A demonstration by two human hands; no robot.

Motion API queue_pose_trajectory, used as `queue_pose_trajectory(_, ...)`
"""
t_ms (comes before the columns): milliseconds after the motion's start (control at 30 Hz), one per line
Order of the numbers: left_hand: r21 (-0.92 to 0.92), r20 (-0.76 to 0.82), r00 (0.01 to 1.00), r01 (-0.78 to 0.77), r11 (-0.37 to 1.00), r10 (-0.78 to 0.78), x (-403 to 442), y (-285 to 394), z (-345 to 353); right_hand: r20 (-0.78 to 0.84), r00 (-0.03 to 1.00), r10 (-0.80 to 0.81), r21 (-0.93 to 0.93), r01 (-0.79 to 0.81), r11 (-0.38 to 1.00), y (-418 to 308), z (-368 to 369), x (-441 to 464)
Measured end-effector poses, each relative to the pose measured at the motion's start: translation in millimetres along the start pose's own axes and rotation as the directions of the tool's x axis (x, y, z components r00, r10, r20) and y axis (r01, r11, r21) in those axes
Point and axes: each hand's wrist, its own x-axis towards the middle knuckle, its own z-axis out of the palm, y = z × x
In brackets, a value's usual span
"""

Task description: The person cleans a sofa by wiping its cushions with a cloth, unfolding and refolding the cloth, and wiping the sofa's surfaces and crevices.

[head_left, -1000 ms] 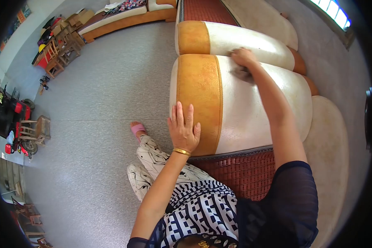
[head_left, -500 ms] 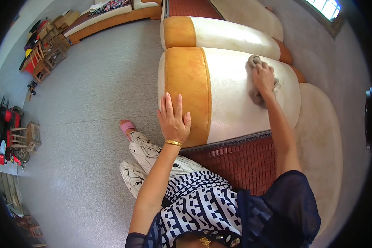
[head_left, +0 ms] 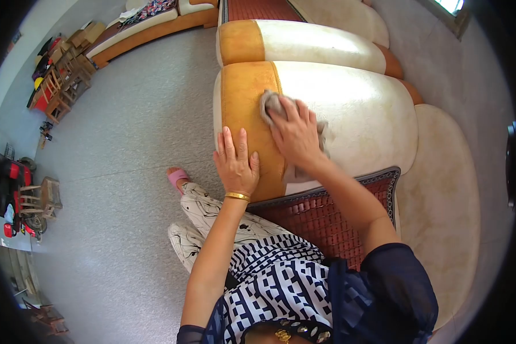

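The right hand [head_left: 297, 132] is gripping a grey-brown cloth [head_left: 272, 103], fingers bending over it and palm facing down. The cloth is lying bunched on a padded sofa arm [head_left: 378, 135], at the seam between its orange band [head_left: 247, 86] and its white panel [head_left: 338, 97]; one fold is projecting ahead of the fingertips, and other folds are emerging beside and beneath the wrist. The left hand [head_left: 236, 169] is lying flat on the orange band, fingers extending straight and slightly parted, thumb standing apart. A gold bracelet [head_left: 237, 196] is encircling the left wrist. The two hands are lying near each other, a gap separating them.

A second sofa arm [head_left: 321, 46] is standing directly behind the first, bearing similar orange and white covering. On the near side, a reddish-brown woven mat [head_left: 315, 221] with a dark border is lying beside the first arm. A cream backrest [head_left: 441, 200] is running along the person's right.

To the left, a pink slipper [head_left: 178, 176] is resting on the grey floor [head_left: 114, 143]. Farther out, I am seeing a wooden chair [head_left: 51, 192], and another sofa [head_left: 155, 37] is standing across the room.
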Motion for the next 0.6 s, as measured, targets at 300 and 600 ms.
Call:
queue_pose_trajectory(300,-0.001,0.002,1.0,-0.022,1.0,0.022,3,5,-9,0.265,0.949,0.168,-0.056,-0.159,0.986,82,67,132)
queue_pose_trajectory(600,-0.018,0.004,1.0,-0.02,1.0,0.02,3,7,-7,0.293,0.838,0.459,-0.261,-0.392,0.882,100,104,162)
